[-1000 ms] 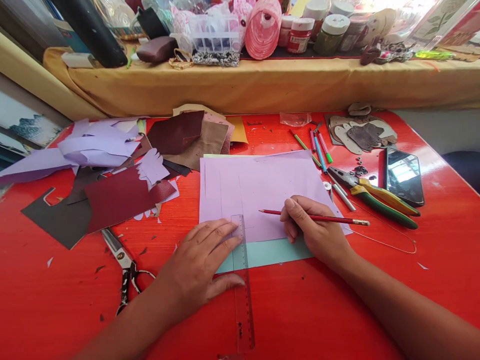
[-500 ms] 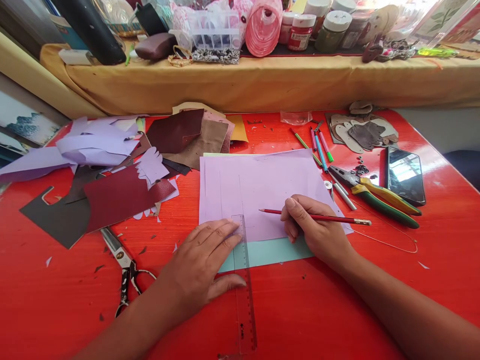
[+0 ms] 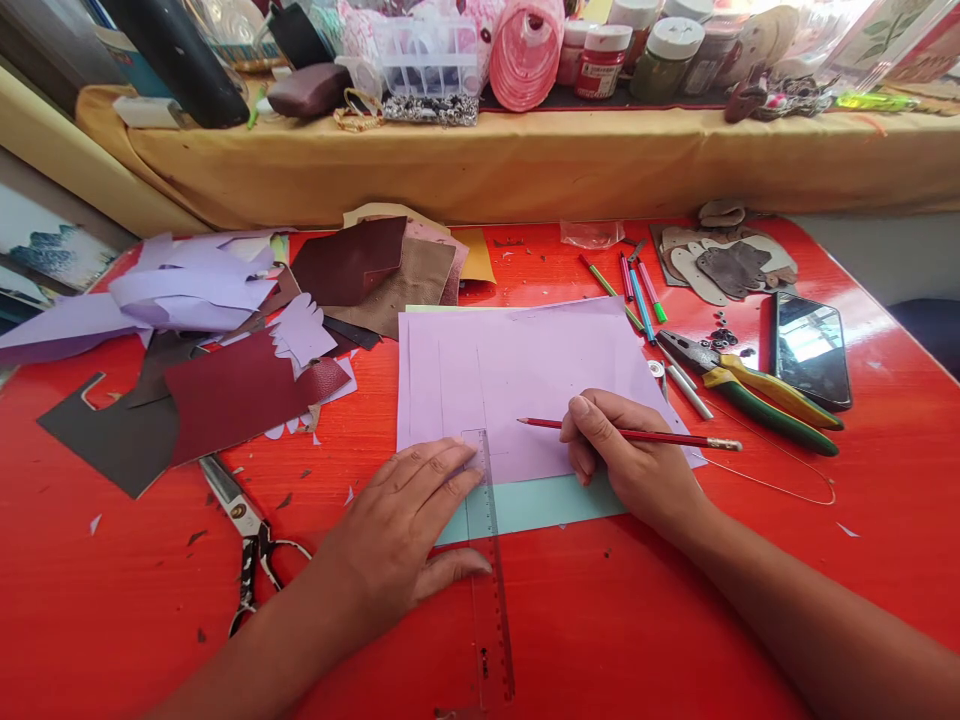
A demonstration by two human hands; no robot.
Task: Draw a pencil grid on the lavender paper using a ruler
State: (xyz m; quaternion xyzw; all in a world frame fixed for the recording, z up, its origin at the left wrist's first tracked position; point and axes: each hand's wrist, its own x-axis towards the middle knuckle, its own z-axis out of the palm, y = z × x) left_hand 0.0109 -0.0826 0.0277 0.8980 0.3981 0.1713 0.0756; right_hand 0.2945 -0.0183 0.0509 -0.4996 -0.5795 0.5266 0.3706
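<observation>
Taking the lilac sheet (image 3: 540, 370) as the landmark: left of it there's a maroon leather-look piece (image 3: 225, 400) on the red surface (image 3: 615, 620), with scissors (image 3: 238, 512) nearer the wearer, so those aren't crowding the work.

Left hand (image 3: 401, 525) comes in over the sheet's lower left corner, palm down with fingers spread, grip not closed around anything. Its fingertips lie across the clear ruler (image 3: 486, 600). The ruler's far end is on the lilac sheet, then it runs over the pale blue sheet (image 3: 547, 510) poking out underneath and off onto the surface. I'd press evenly there, since that little step at the paper edges could let it rock. Fingertips look pretty close to the marked right edge too; I'd tuck them back a bit.

Right hand (image 3: 637, 455), over the sheet's lower right, has its grip pinched around a red pencil (image 3: 667, 438). The tip points left, just apart from the ruler; can't tell if it touches paper. It's lying fairly flat, so tilting it up should give a crisper mark.

Pliers (image 3: 720, 378) sit right of the sheet, well out of the way imo.
</observation>
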